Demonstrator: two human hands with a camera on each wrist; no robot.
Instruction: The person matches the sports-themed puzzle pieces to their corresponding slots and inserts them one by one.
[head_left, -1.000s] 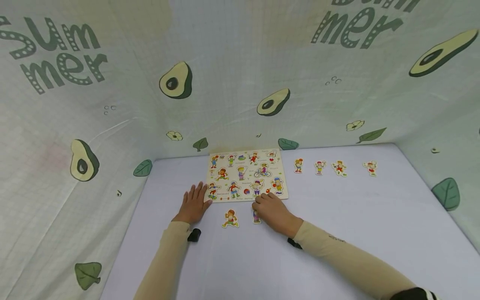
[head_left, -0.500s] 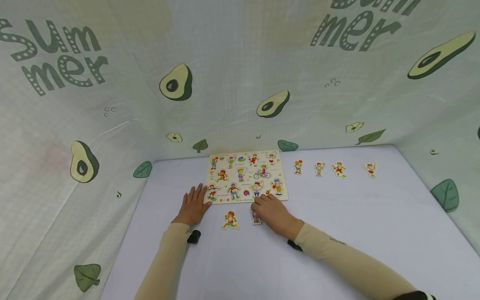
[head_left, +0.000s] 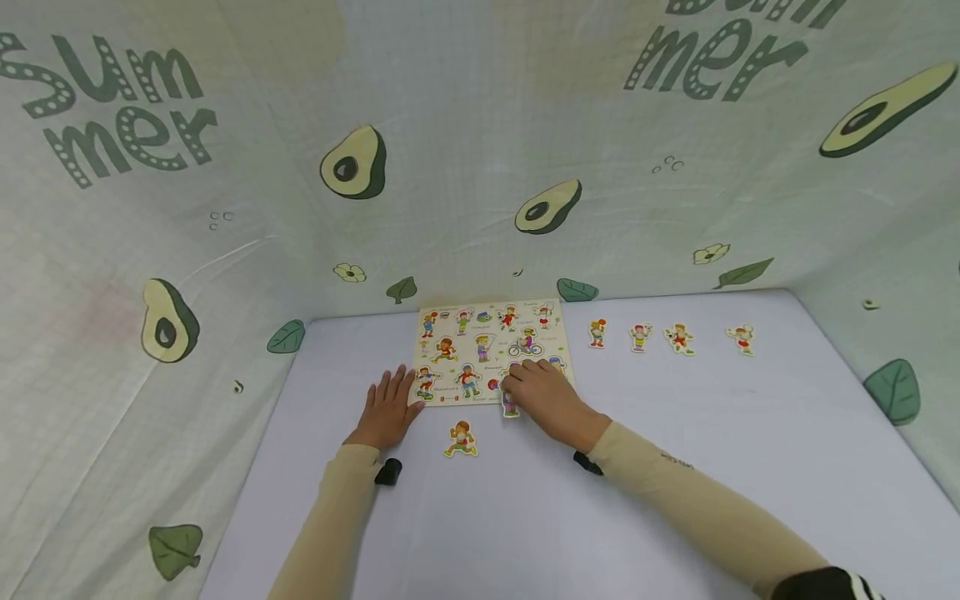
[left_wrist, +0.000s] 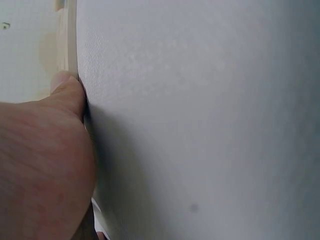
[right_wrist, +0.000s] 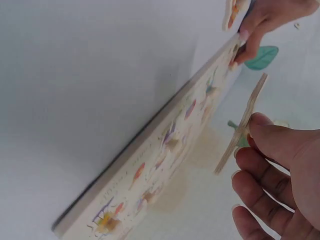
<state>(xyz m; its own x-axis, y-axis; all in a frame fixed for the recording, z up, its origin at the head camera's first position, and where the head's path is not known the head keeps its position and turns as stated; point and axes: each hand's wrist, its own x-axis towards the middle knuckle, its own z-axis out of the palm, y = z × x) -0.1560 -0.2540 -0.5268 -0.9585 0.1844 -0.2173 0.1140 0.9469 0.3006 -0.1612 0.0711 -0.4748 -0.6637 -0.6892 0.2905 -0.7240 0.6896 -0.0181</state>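
A pale cloth (head_left: 75, 433) printed with avocados and leaves hung at the left and ran along behind the whitish table (head_left: 637, 433). In from it, a beige left sleeve (head_left: 322, 525) led up to the left hand (head_left: 385, 410), which lay at eight o'clock from the middle of the puzzle board (head_left: 465, 357). Its fingers were spread and grasped nothing; its thumb touched the board's near left corner. The board lay flat toward the table's twelve o'clock edge, covered in small sporting figures. Between six and seven o'clock from its middle — just off the near edge — a runner piece (head_left: 461, 439) lay on the tabletop. Next came the purple-trousered piece (head_left: 511, 407), between five and six o'clock, at the board's near edge. The right hand (head_left: 551, 404), between four and five o'clock, pinched it; the right wrist view showed it edge-on, with a gap between it and the board. A beige right sleeve (head_left: 697, 508) ran off toward four o'clock. Around three o'clock lay an orange-ball piece (head_left: 597, 333), a second piece (head_left: 641, 337), a red-shirted piece (head_left: 679, 339) and — farther apart — a white-capped piece (head_left: 742, 339).
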